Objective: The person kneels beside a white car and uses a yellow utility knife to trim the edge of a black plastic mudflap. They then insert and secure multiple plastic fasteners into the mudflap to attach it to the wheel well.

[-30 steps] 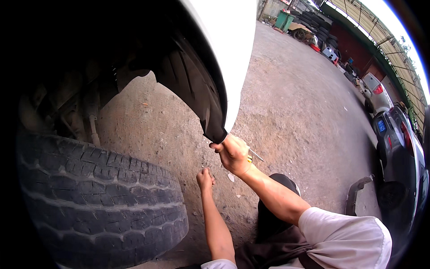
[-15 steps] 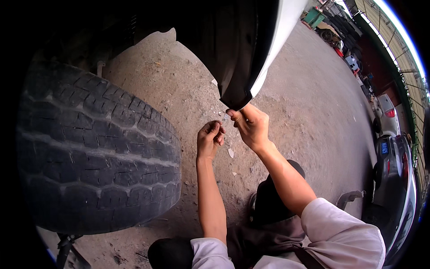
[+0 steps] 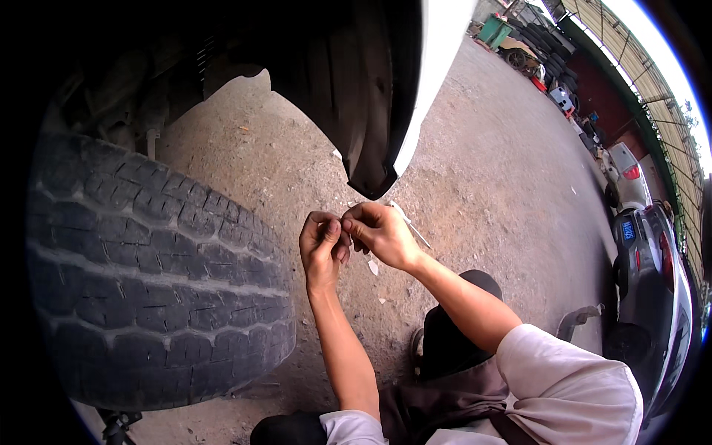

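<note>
My left hand (image 3: 320,248) and my right hand (image 3: 384,234) meet just below the lower tip of a car's dark wheel-arch liner (image 3: 369,169). Thumb and fingers of each are pinched, and their fingertips come together. Anything between them is too small or hidden to make out. Neither hand touches the liner or the white body panel (image 3: 432,78) along its right side. On the left, close to my left hand, is a worn black tire (image 3: 159,274) with deep zigzag tread.
A thin pale rod-like thing (image 3: 409,225) shows behind my right hand. Pale chips (image 3: 373,268) lie on the dirt. A dark stand (image 3: 117,424) is below the tire. Parked at right are a dark car (image 3: 649,274) and a light vehicle (image 3: 629,178); a green bin (image 3: 495,31) stands far off.
My right hand has come down from the liner's lower tip and joined my left hand. The pale rod-like thing now shows. The whole view has shifted slightly.
</note>
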